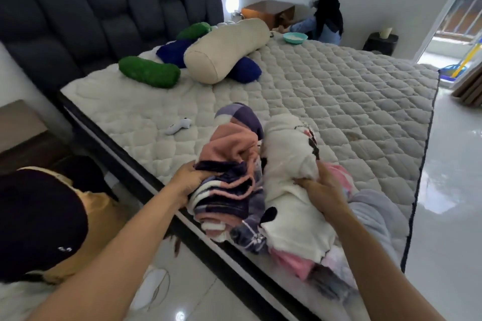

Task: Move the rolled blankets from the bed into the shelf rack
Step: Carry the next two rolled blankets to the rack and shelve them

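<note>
Both grips are closed: my left hand [189, 180] clutches the striped blanket [229, 180], my right hand [322, 190] the white blanket [289, 190]. I judge 2 rolls leave the bed [339, 91] together.

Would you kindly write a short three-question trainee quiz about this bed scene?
1. True or false: the left hand grips the striped blanket.
2. What does the right hand hold? A) bowl B) white blanket C) bolster
3. Fill in: the white remote lies on the ____.

Key: 1 true. 2 B, the white blanket. 3 bed.
</note>
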Demonstrator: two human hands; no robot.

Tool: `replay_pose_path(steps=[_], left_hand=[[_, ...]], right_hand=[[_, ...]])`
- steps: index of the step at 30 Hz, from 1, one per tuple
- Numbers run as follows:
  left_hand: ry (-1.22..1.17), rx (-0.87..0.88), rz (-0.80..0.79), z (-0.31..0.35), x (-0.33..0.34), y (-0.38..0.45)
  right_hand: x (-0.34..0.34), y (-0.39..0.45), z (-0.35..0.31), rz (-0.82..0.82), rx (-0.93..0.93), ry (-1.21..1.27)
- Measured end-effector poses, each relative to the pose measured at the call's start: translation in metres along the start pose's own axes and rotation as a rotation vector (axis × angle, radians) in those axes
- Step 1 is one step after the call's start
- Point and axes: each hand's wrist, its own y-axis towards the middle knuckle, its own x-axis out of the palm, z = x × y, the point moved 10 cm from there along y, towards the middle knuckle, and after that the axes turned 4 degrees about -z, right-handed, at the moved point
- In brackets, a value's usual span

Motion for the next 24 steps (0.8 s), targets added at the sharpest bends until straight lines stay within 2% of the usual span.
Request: replay_pose_path(steps=[6, 10, 13, 17, 19, 24], left_hand=[[-0.055, 0.141, 0.296, 0.02, -0.078, -0.096], [-0.027, 0.217, 0.481, 0.022, -0.133, -0.174], [-0.004, 0.227, 0.675, 0.008, -0.19, -0.267], [0.015, 0.211, 0.975, -0.034, -0.27, -0.416], [0.029, 0.187, 1.067, -0.056, -0.284, -0.482], [0.073, 0.08, 1.381, -0.134, -0.303, -0.691]], right_hand=[[0.048, -0.027, -0.108, -0.151, -0.282, -0.096], [0.101, -0.059, -0.159, -0.272, -0.417, -0.098], [0.161, -0.108, -0.207, -0.409, -0.538, -0.085], [0.246, -0.203, -0.253, -0.563, -0.664, -0.04], [0.278, -0.249, -0.261, -0.648, -0.689, -0.007], [0.371, -0.421, -0.284, -0.987, -0.82, 0.055]])
